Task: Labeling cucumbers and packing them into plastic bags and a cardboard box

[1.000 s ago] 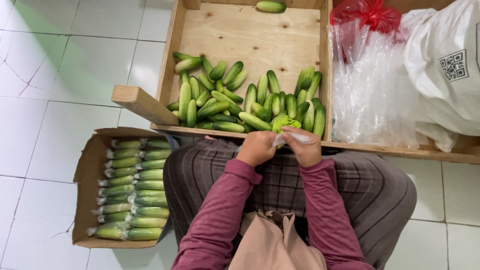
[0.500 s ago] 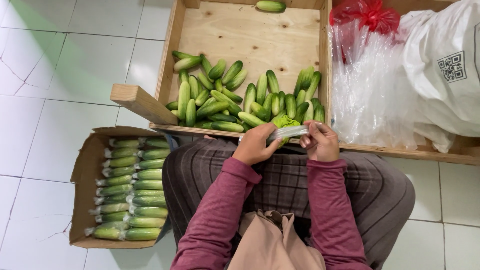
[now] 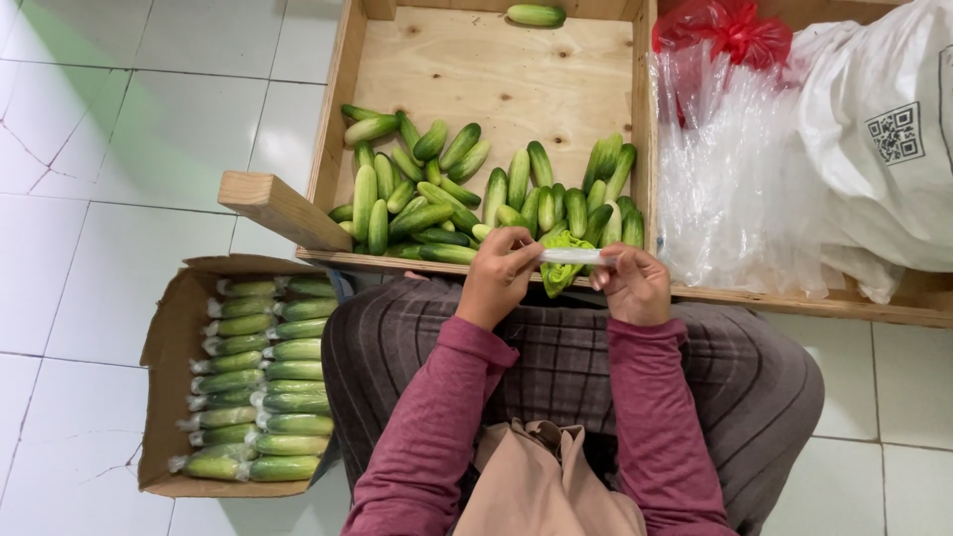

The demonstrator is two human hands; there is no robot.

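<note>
A brown cardboard box (image 3: 164,347) on the white tiled floor, left of the person's knees, already holds two neat rows of green cucumbers sealed in clear plastic sleeves (image 3: 260,377); it looks roughly full. Much is left, by my judgement: a loose heap of bare green cucumbers (image 3: 476,189) lies along the near edge of the shallow wooden crate (image 3: 342,109), with one more (image 3: 536,14) alone at the crate's far wall. A pile of empty clear plastic bags (image 3: 735,189) sits to the right of the crate.

Just in front of the crate's near edge, over the lap, both hands hold a clear, rolled plastic sleeve (image 3: 571,255) stretched level between them. The left hand (image 3: 499,278) pinches its left end in a closed grip, wrist bent upward; the right hand (image 3: 632,286) pinches the right end likewise. A crumpled bright green bag (image 3: 558,273) hangs just below the sleeve.
</note>
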